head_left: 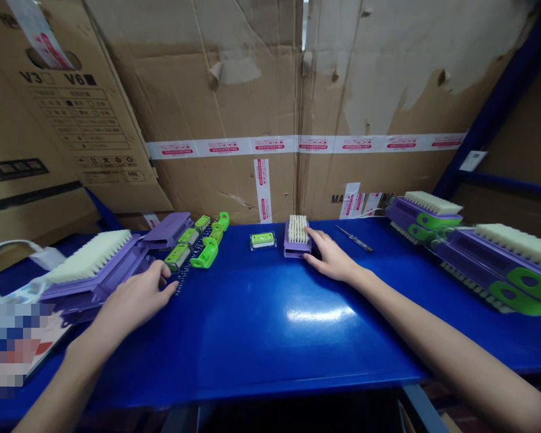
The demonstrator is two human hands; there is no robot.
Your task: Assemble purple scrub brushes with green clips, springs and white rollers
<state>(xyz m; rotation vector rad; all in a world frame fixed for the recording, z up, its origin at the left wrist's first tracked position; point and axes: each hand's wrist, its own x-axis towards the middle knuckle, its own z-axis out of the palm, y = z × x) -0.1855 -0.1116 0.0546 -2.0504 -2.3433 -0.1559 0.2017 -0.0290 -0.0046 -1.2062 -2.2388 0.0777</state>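
My right hand (331, 257) reaches across the blue table (270, 337) and grips the right side of a small purple brush block with white bristles (296, 236). My left hand (137, 296) rests on the table at the left, fingers curled, touching the edge of a row of purple brushes with white bristles (90, 264). Just beyond it lie green handle pieces (207, 251) and green-and-grey clips (180, 252). What the left fingers hold, if anything, is hidden.
A clear case with a green part (262, 240) lies left of the small brush. A screwdriver (354, 239) lies behind my right hand. Assembled purple and green brushes (473, 252) line the right edge. Cardboard boxes (261, 102) wall the back. A white bag handle (9, 252) sits far left.
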